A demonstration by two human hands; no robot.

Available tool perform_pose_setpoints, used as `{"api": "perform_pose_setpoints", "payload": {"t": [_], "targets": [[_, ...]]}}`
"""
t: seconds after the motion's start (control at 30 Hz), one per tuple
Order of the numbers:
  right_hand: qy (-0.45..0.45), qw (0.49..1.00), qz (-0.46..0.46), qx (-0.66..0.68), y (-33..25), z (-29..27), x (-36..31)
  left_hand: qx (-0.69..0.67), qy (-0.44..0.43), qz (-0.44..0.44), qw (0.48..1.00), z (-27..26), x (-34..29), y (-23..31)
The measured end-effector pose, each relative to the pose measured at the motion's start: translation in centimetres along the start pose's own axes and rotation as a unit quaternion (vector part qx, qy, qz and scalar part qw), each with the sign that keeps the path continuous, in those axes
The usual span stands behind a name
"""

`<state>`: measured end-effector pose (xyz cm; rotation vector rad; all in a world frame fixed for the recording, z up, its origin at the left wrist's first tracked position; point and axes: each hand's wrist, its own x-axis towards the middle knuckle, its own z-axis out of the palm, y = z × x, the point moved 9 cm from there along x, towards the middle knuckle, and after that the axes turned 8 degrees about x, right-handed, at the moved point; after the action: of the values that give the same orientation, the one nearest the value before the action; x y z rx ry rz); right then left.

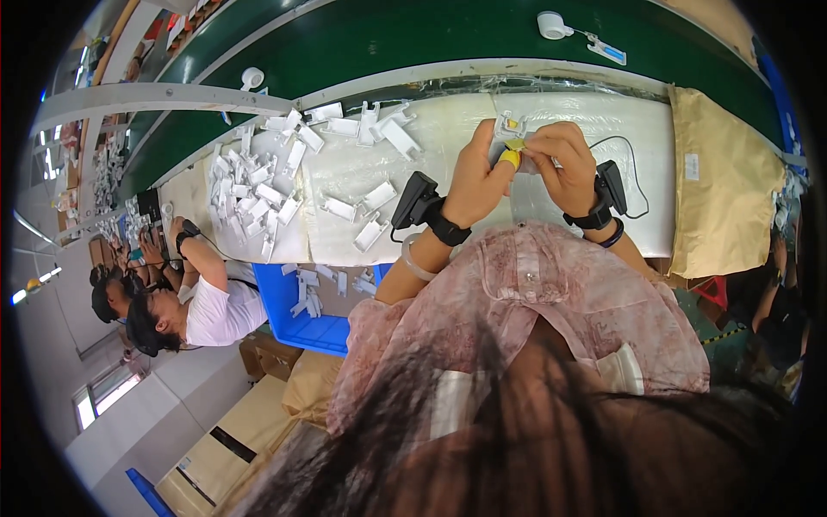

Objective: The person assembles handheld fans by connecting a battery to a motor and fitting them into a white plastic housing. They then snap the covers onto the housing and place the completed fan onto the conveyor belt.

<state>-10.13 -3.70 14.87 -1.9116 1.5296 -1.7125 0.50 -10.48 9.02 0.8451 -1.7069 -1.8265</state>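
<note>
Nearest, dark strands of hair blur across a thin, crinkled pink top (594, 284) with a mottled print and a rounded, stitched placket. To the left of it, a smooth blue plastic bin (312, 331) with straight walls holds a few white pieces. Beyond the top, over the table, the left hand (476, 183) grips a small, glossy white plastic piece (510, 122) between its fingers and its thumb, which wears a smooth yellow cover (511, 158). The right hand (564, 164) has thumb and forefinger pressed together, pinching a yellow-green scrap (514, 145) against that piece; its finer shape is too small to tell. Both wrists carry boxy black devices on bands, and a thin black cable (635, 168) loops beside the right one. The table (444, 129) is wrapped in cloudy, wrinkled sheeting; on its left lies a jumbled heap of white channel-shaped pieces (258, 185), hard-edged and matte, with several scattered just beside it. At the right end, creased brown paper (724, 198) drapes over the surface. Farthest runs a flat, dark green belt (413, 39), bearing a rounded white part (552, 25) tethered to a blue-and-clear tab (608, 52).
</note>
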Motion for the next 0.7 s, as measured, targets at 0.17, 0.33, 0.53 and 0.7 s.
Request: {"api": "perform_pose_setpoints", "payload": {"t": [0.17, 0.33, 0.53, 0.7], "targets": [[-0.01, 1.0, -0.006, 0.004, 0.0, -0.1, 0.1, 0.025, -0.013, 0.02, 0.999, 0.3, 0.0, 0.5], [-0.009, 1.0, -0.006, -0.003, 0.2, -0.4, 0.1, 0.032, -0.013, 0.027, 0.999, 0.6, 0.1, 0.6], [0.006, 1.0, 0.008, 0.015, 0.7, -0.6, 0.1, 0.039, -0.014, 0.028, 0.999, 0.7, 0.1, 0.7], [0.006, 0.999, 0.012, 0.029, 1.0, -0.6, 0.0, 0.055, -0.021, 0.034, 0.998, 0.8, 0.2, 0.5]]}}
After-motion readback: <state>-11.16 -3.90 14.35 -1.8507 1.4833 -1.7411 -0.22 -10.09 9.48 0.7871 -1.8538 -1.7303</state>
